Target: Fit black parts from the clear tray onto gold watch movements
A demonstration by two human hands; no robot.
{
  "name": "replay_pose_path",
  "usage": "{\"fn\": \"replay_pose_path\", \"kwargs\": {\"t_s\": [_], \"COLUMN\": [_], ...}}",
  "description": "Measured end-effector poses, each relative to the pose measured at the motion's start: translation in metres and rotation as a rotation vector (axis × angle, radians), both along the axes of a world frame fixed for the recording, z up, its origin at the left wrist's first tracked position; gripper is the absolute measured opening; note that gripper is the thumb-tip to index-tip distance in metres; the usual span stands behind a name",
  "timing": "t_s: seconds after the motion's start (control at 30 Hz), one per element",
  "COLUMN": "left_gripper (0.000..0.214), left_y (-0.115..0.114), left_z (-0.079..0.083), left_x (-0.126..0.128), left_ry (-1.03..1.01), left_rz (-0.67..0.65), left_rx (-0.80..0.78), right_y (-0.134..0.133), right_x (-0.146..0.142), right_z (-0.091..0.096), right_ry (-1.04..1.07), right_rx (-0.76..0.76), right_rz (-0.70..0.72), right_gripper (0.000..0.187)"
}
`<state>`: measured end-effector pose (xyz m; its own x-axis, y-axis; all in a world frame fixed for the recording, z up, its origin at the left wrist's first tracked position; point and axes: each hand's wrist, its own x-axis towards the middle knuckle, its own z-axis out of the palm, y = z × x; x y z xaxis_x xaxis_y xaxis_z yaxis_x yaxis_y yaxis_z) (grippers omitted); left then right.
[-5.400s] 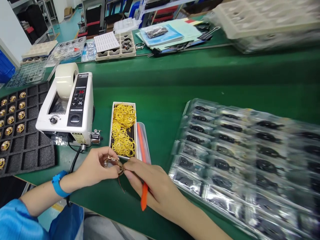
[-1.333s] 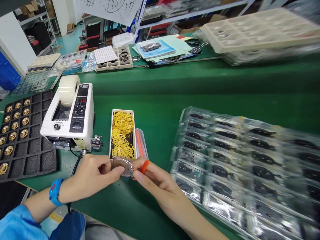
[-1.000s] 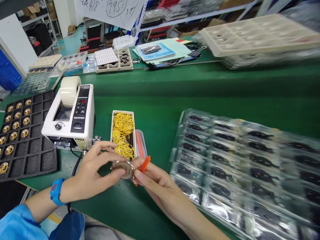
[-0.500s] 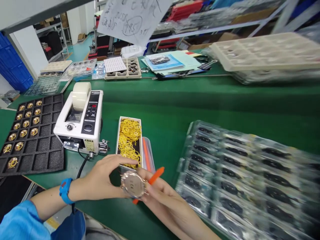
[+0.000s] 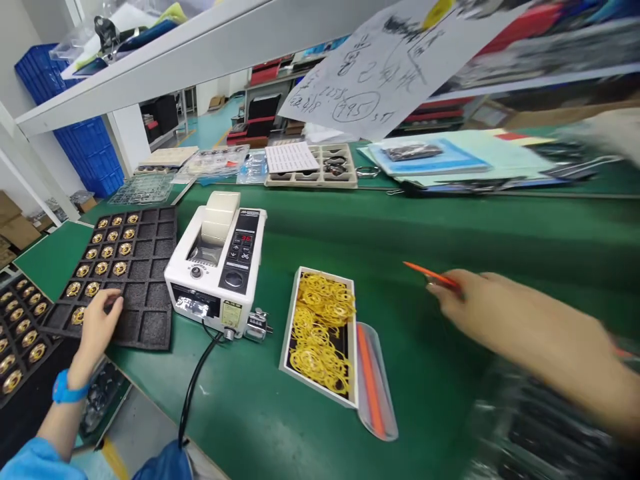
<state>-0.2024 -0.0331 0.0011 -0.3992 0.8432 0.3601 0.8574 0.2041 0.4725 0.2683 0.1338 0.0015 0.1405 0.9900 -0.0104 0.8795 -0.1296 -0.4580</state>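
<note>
My left hand (image 5: 100,321) rests over the lower rows of a black foam tray (image 5: 155,327), its fingers bent inward. Whatever it may hold is hidden under the fingers. Several round gold-coloured watch parts (image 5: 120,268) sit in the tray's left columns. My right hand (image 5: 467,300), blurred, is stretched out above the green bench and closed around a slim orange pointed tool (image 5: 430,273), tip towards the left. Below the right forearm lies a clear plastic tray of dark pieces (image 5: 550,427), smeared by motion.
A white tape dispenser (image 5: 215,260) stands right of the foam tray. Beside it are a white box of yellow rings (image 5: 295,333) and a clear tray (image 5: 387,400) with an orange strip. Another black tray (image 5: 45,363) lies lower left. A shelf edge (image 5: 200,63) crosses above.
My hands have parted; the watch case held between them is out of sight. My left hand went left to the foam tray, my right hand right with the orange tool. The view shifted left.
</note>
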Motion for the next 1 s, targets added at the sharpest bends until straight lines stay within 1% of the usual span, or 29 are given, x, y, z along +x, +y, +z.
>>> {"fn": "replay_pose_path", "kwargs": {"t_s": [0.03, 0.1, 0.2, 0.33, 0.43, 0.53, 0.6, 0.63, 0.7, 0.77, 0.83, 0.9, 0.97, 1.0], "left_gripper": [0.032, 0.035, 0.038, 0.034, 0.028, 0.018, 0.011, 0.009, 0.012, 0.015, 0.015, 0.013, 0.008, 0.006], "left_y": [0.006, 0.022, 0.053, 0.093, 0.107, 0.109, 0.107, 0.107, 0.106, 0.105, 0.103, 0.099, 0.088, 0.080], "left_z": [0.003, 0.010, 0.020, 0.028, 0.032, 0.036, 0.039, 0.040, 0.042, 0.047, 0.056, 0.069, 0.082, 0.087], "left_x": [-0.015, -0.038, -0.060, -0.070, -0.068, -0.063, -0.060, -0.058, -0.055, -0.052, -0.049, -0.041, -0.021, -0.006], "left_ry": [0.005, 0.032, 0.090, 0.169, 0.210, 0.221, 0.212, 0.203, 0.174, 0.133, 0.090, 0.060, 0.040, 0.008], "left_rz": [0.021, 0.057, 0.078, 0.053, 0.017, -0.048, -0.072, -0.073, -0.070, -0.064, -0.058, -0.037, -0.003, -0.005], "left_rx": [-0.042, -0.120, -0.216, -0.285, -0.306, -0.312, -0.309, -0.303, -0.289, -0.272, -0.230, -0.131, 0.020, 0.095], "right_y": [0.002, 0.002, 0.001, -0.002, -0.022, -0.059, -0.086, -0.099, -0.121, -0.135, -0.143, -0.146, -0.148, -0.149], "right_x": [-0.005, -0.014, -0.023, -0.017, -0.009, -0.011, -0.020, -0.027, -0.041, -0.051, -0.057, -0.058, -0.057, -0.057], "right_z": [0.001, 0.001, 0.004, 0.017, 0.027, 0.027, 0.021, 0.016, 0.005, -0.006, -0.015, -0.019, -0.020, -0.019], "right_ry": [-0.021, 0.002, 0.057, 0.132, 0.203, 0.349, 0.593, 0.729, 0.972, 1.119, 1.174, 1.186, 1.196, 1.203], "right_rx": [0.037, 0.079, 0.115, 0.200, 0.257, 0.268, 0.217, 0.157, -0.006, -0.124, -0.160, -0.164, -0.163, -0.152], "right_rz": [0.019, 0.065, 0.126, 0.083, 0.046, 0.065, 0.108, 0.131, 0.185, 0.215, 0.202, 0.171, 0.145, 0.134], "right_gripper": [0.036, 0.034, 0.020, 0.017, 0.015, 0.024, 0.031, 0.034, 0.041, 0.047, 0.052, 0.055, 0.055, 0.055]}}
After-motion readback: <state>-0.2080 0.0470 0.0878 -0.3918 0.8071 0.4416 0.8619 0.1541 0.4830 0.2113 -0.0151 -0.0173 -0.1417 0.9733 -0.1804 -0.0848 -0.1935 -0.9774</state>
